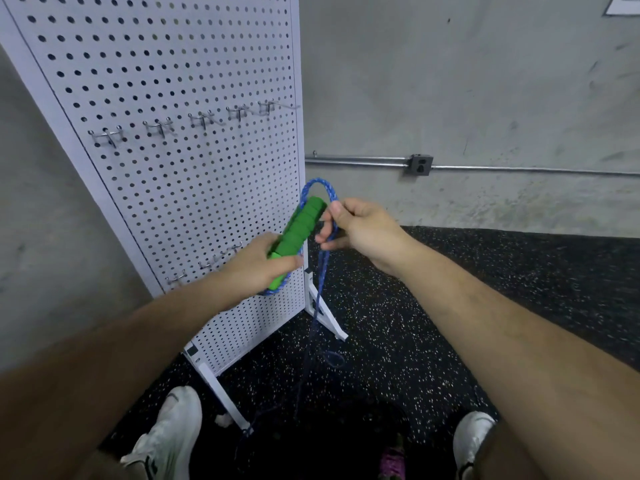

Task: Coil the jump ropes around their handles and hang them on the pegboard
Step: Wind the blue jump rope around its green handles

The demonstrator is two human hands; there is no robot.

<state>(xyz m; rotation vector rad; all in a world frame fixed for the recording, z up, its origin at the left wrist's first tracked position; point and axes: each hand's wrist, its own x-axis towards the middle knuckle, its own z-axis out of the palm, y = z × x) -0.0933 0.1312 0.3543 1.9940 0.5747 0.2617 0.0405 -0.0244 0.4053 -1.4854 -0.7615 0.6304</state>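
blue braided jump rope point(320, 278) before white perforated pegboard point(173, 174).
your left hand point(256, 268) gripped its green ribbed foam handles point(301, 228); your right hand point(363, 233) pinched the rope beside them.

Rope's lower end point(248, 433) dim, indistinct.

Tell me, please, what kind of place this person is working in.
Probably a gym or its equipment corner: speckled black rubber flooring, a freestanding white pegboard with metal hooks, and a bare concrete wall behind. The green-handled jump rope fits that too.
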